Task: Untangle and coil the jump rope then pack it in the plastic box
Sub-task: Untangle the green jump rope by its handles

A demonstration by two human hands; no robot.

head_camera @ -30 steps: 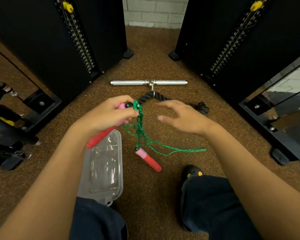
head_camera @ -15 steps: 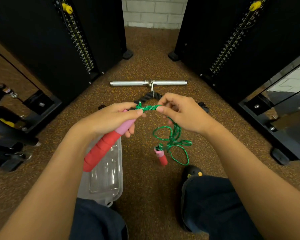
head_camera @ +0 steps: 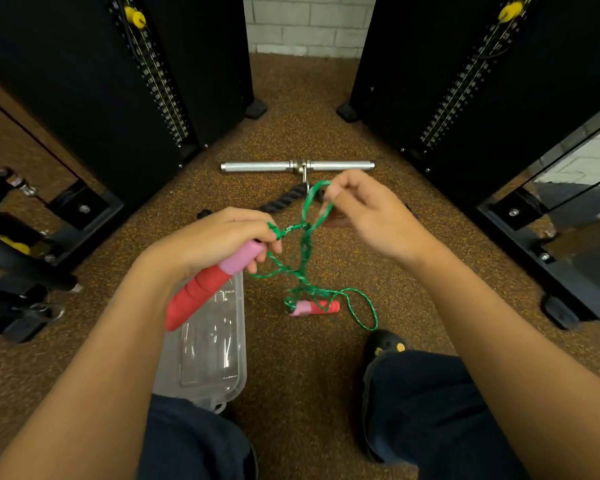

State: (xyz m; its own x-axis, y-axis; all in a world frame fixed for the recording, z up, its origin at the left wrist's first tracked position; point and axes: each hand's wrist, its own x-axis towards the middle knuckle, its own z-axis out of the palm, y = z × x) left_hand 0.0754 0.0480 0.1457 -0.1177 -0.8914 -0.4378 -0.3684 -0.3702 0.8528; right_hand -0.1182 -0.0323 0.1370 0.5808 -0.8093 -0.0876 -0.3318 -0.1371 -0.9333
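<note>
My left hand (head_camera: 219, 239) grips the pink end of a red and pink jump rope handle (head_camera: 201, 285), which slants down to the left. The green rope (head_camera: 303, 251) runs from it in tangled loops. My right hand (head_camera: 364, 206) pinches a loop of this rope, raised above and to the right of the left hand. The second red and pink handle (head_camera: 314, 307) lies on the floor with rope wound loosely over it. A clear plastic box (head_camera: 205, 348) lies on the floor under my left forearm, partly hidden by it.
A chrome bar (head_camera: 297, 166) with a black rope attachment (head_camera: 284, 200) lies on the brown speckled floor ahead. Black weight machine towers (head_camera: 125, 81) (head_camera: 465, 81) stand to either side. My knees and a black shoe (head_camera: 383, 344) are at the bottom.
My right hand has lifted up and to the right, drawing a rope loop away from my left hand. The handle on the floor has shifted right and now lies flat.
</note>
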